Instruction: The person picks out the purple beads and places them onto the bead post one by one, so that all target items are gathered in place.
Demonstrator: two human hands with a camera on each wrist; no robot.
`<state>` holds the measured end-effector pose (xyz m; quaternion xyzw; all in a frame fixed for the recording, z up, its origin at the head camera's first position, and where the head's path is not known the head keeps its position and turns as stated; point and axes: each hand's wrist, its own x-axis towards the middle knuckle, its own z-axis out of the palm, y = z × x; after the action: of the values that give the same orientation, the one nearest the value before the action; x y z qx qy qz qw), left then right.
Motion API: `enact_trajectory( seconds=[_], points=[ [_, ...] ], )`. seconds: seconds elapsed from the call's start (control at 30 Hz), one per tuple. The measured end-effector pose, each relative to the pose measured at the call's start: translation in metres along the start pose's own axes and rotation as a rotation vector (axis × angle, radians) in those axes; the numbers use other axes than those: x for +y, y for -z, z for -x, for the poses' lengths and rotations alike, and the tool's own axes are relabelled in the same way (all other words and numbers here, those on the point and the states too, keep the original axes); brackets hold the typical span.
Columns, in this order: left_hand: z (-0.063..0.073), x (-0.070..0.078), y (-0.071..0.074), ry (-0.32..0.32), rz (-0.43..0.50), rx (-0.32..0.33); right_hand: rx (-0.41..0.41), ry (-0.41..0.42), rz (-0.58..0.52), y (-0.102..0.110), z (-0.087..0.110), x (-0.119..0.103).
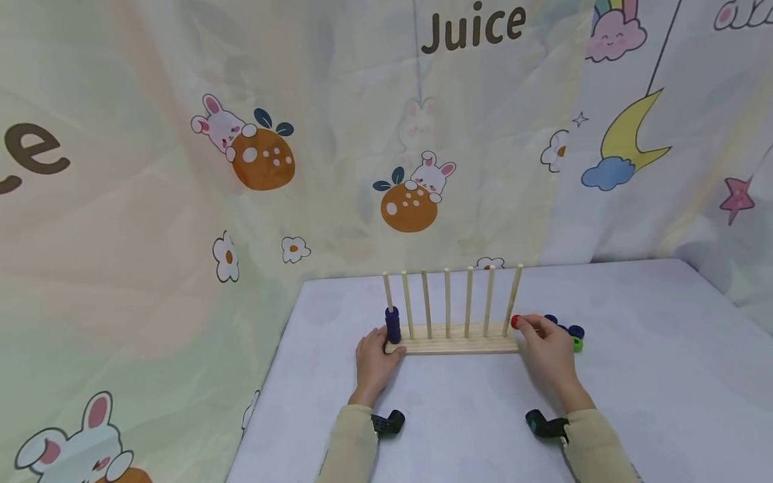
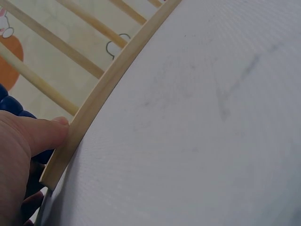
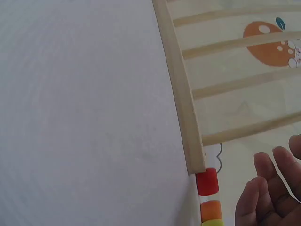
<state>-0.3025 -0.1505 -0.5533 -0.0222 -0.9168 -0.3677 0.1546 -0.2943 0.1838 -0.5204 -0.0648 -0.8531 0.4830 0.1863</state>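
Note:
A wooden rack [image 1: 453,345] with several upright pegs stands on the white table. Navy blue rings [image 1: 392,325] are stacked on its leftmost peg. My left hand [image 1: 376,362] grips the rack's left end, thumb along the front edge of the base. Off the right end, my right hand [image 1: 548,349] has thumb and index fingertips at a red ring [image 1: 516,322]. In the right wrist view a red ring [image 3: 207,181] shows beside the end of the base, with the loosely bent fingers [image 3: 264,169] above it. I cannot tell whether a ring is between thumb and index.
Loose blue rings [image 1: 576,331] and a green ring [image 1: 577,344] lie behind the right hand. An orange ring [image 3: 210,210] and a yellow ring [image 3: 212,222] show beside the red one in the right wrist view. A printed curtain [image 1: 338,134] hangs behind the table [image 1: 465,429].

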Motion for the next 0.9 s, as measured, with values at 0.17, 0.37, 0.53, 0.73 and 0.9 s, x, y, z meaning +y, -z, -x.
enact_trajectory(
  seconds=[0.17, 0.37, 0.53, 0.73, 0.9],
  points=[
    [0.001, -0.001, 0.0, -0.01, 0.004, -0.001, 0.047, 0.001, 0.059, 0.01, -0.005, 0.009],
    [0.0, -0.002, -0.001, -0.009, -0.009, -0.001, 0.114, -0.079, 0.121, 0.024, -0.01, 0.012],
    [0.0, -0.001, -0.001, -0.012, -0.005, -0.001, 0.161, -0.177, 0.124, 0.037, -0.012, 0.019],
    [0.0, -0.001, -0.002, -0.01, -0.007, 0.0, 0.183, -0.181, 0.121, 0.046, -0.016, 0.032],
    [0.0, -0.001, -0.002, -0.006, -0.007, 0.002, 0.093, -0.19, 0.148, 0.05, -0.017, 0.034]
  ],
)
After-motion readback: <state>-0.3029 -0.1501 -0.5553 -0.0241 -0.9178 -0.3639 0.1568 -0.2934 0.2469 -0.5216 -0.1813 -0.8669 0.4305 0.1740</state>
